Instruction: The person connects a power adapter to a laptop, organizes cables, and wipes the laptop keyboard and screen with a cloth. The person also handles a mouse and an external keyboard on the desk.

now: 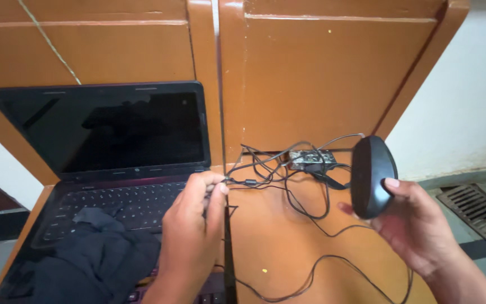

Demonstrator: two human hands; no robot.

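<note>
Black mouse [371, 175] is held on edge in the right hand [417, 225], fingers closed round it above the tabletop [277, 247]. The left hand [189, 236] pinches its cable [288, 197] beside the laptop [102, 163]. That cable lies tangled with the adapter [310, 159]; a tug could likely drag the adapter or tighten the knot.
</note>
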